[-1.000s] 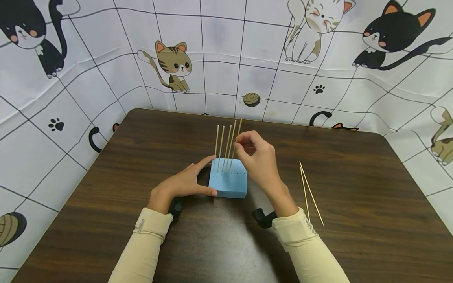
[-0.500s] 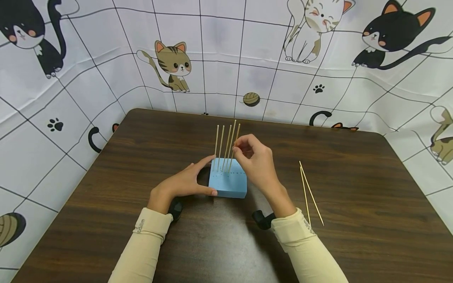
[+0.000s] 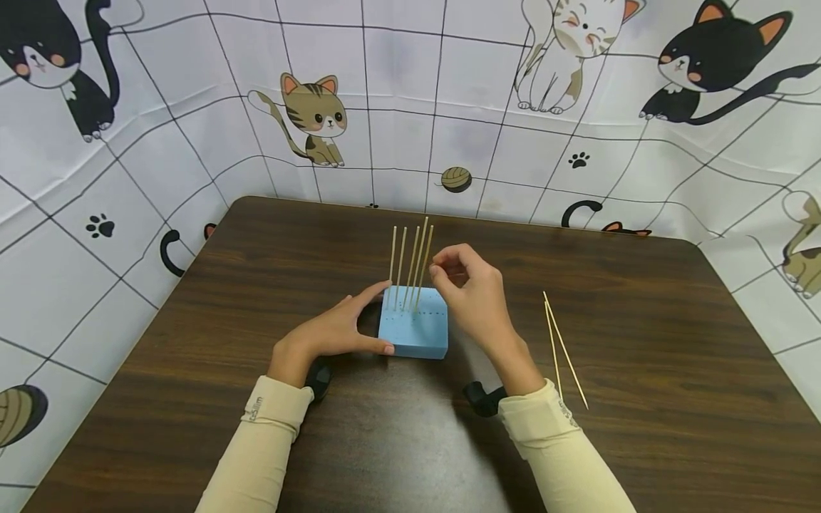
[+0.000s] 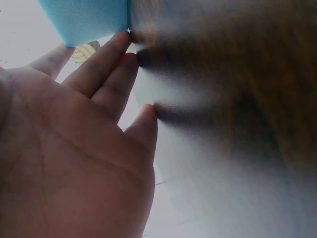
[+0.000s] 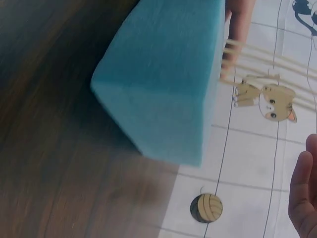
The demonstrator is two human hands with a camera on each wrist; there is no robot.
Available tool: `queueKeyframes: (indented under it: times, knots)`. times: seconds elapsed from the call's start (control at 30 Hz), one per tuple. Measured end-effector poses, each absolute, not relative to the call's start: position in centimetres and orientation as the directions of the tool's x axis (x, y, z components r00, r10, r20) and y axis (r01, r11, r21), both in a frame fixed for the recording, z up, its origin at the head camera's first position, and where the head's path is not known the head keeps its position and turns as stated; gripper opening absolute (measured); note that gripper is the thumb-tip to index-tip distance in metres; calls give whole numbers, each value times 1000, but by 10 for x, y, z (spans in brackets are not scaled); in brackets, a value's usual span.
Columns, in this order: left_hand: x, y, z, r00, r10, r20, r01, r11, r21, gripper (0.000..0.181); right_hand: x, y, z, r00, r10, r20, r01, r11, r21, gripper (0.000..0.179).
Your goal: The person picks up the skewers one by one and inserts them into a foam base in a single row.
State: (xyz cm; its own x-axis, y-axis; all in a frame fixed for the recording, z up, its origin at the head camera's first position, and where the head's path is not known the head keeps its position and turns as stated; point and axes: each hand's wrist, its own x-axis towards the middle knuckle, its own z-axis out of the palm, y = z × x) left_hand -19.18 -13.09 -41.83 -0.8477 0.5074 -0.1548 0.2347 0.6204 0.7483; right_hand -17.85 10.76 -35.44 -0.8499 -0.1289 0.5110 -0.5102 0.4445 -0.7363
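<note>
A light blue foam block (image 3: 413, 335) with rows of small holes in its top sits on the table. Several thin wooden skewers (image 3: 399, 267) stand in a row in its holes, leaning slightly; the rightmost skewer (image 3: 426, 260) stands beside my right fingertips. My left hand (image 3: 327, 331) holds the block's left side, thumb at the front face and index finger at the back corner. In the left wrist view the other fingers reach along the tabletop to the block. My right hand (image 3: 474, 292) hovers right of the skewers, fingers loosely bent, thumb and index holding nothing.
Two loose skewers (image 3: 566, 349) lie on the dark wooden table (image 3: 673, 342) to the right, near my right sleeve, their far ends almost meeting. Behind the table's back edge hangs a white cloth (image 3: 398, 135) printed with cats and a grid.
My right hand lowered the rightmost skewer into the block, then let go of it and drew back slightly to the right. The left hand and the block have stayed in place.
</note>
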Motion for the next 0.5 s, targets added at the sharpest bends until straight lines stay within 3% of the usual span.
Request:
queueKeyframes:
  times: [0.5]
  knots:
    - [-191, -130, -416, -845, 511, -159, 234, 619, 750, 111, -176, 161, -368, -908, 4, 418, -366, 476, -800, 10]
